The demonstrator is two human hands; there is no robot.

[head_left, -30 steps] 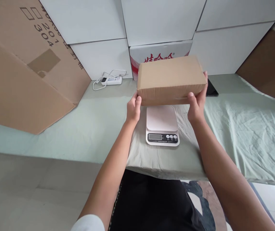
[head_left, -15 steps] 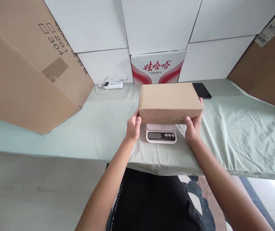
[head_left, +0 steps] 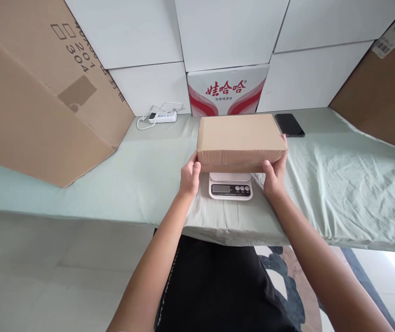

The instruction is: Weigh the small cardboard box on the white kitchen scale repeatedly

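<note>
Nearest the camera, two bare forearms reach forward over a lap in black cloth and the front edge of a table draped in a pale green, creased sheet (head_left: 338,184). The left hand (head_left: 189,177) presses its palm and fingers against the left end of a plain brown rectangular cardboard box (head_left: 240,140), thumb up along the near corner; the right hand (head_left: 275,173) does the same at the right end, thumb on the near face and fingers wrapped round the far side. Both hands are thus closed on the box from opposite ends, a grip that keeps its long body level and centred.

The box sits directly over a small white digital kitchen scale (head_left: 231,186), covering the weighing plate so that only the front strip with its grey display and three round buttons shows below the box's near edge. Whether the box's full weight rests on the plate or the hands carry part of it cannot be told. The box lies crosswise, which leaves the display readable from the person's side.

Farther back, a black smartphone (head_left: 289,125) lies flat on the sheet just beyond the box's right corner, apart from it. A white power strip with coiled cable (head_left: 161,115) lies at the back left. Against the wall of white cartons (head_left: 225,32) stands a white carton with red printed characters (head_left: 227,90), and a large brown cardboard sheet (head_left: 38,92) leans at the left, another at the right.
</note>
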